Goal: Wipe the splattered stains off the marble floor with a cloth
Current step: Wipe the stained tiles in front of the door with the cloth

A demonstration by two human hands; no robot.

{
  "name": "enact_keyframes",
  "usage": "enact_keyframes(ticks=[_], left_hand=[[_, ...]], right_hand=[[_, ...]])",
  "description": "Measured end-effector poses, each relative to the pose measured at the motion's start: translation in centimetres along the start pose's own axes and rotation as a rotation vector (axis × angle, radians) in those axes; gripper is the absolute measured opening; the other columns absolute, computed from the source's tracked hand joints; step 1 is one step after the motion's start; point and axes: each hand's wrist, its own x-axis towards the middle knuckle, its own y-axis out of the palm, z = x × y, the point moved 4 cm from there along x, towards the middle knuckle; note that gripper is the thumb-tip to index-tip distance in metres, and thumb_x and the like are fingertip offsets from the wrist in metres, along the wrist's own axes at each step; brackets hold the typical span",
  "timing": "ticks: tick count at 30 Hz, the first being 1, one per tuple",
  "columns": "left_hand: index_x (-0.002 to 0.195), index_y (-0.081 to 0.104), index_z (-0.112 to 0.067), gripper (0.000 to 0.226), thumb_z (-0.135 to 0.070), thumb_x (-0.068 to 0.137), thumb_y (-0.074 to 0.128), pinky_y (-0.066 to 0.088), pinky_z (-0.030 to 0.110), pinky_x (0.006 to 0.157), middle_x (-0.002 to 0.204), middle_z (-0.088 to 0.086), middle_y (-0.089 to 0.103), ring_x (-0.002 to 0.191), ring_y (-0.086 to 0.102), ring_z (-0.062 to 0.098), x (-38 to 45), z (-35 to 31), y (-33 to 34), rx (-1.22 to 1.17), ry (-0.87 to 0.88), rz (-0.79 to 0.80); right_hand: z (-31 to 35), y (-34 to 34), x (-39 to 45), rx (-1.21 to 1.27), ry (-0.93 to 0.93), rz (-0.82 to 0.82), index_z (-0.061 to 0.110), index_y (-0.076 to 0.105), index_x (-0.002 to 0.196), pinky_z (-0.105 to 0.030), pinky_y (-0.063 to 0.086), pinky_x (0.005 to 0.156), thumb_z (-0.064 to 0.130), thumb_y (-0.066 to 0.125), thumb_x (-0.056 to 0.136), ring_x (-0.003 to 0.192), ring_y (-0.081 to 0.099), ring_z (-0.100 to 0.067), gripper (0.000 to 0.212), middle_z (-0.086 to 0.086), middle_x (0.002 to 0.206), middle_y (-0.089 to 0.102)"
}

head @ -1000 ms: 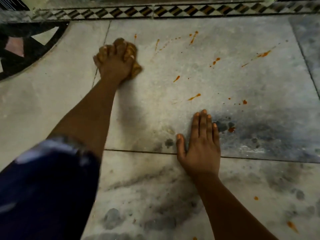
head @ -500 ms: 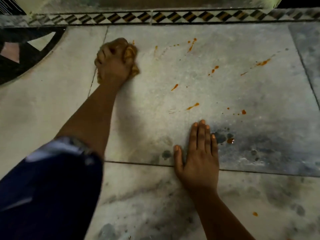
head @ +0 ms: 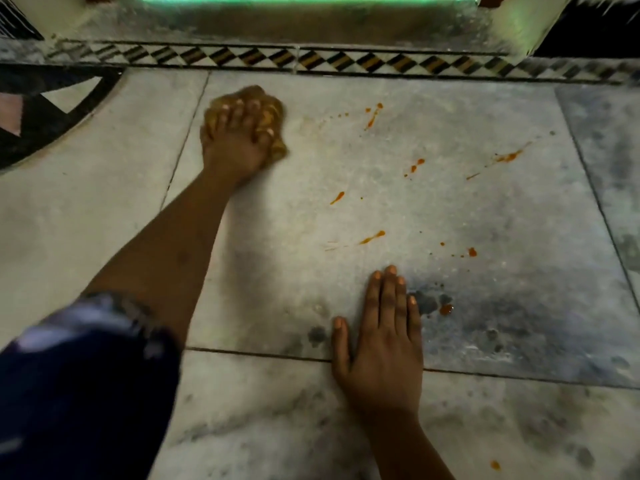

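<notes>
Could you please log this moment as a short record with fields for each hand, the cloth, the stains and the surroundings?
left hand: left hand grips the cloth and presses it on the floor
right hand: right hand lies flat on the floor, fingers straight, holding nothing
cloth: yellowish cloth, bunched under the left hand
stains: orange stains lie scattered to the right of the cloth, not yet wiped
floor: grey-white marble floor with slab joints
border: patterned tile border along the far edge
</notes>
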Motion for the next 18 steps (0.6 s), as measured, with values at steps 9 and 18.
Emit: enact_keyframes(ticks=[9,18], left_hand=[[0.149,0.003,-0.035,0.059,-0.051,0.097,0.027,0.008,0.05,0.116,0.159,-0.001,-0.002,0.146,-0.001,0.024,0.2,-7.1,0.2,0.038,0.291,0.19],[0.102,0.055,-0.018,0.055,-0.057,0.07,0.033,0.044,0.057,0.09,0.123,0.016,0.054,0.108,0.052,0.039,5.6,-2.9,0.6,0.219,0.077,0.07]], right_hand=[[0.0,0.0,0.0,-0.004,0.0,-0.008,0.001,0.033,0.144,-0.04,0.016,0.114,0.045,0.035,0.086,0.14,0.027,-0.028,0.073,-0.018,0.152,0.028],[-0.1,0.1,0.0,0.011,-0.001,-0.028,0.001,0.033,0.143,-0.039,0.016,0.114,0.045,0.035,0.087,0.14,0.027,-0.029,0.072,-0.018,0.152,0.028]])
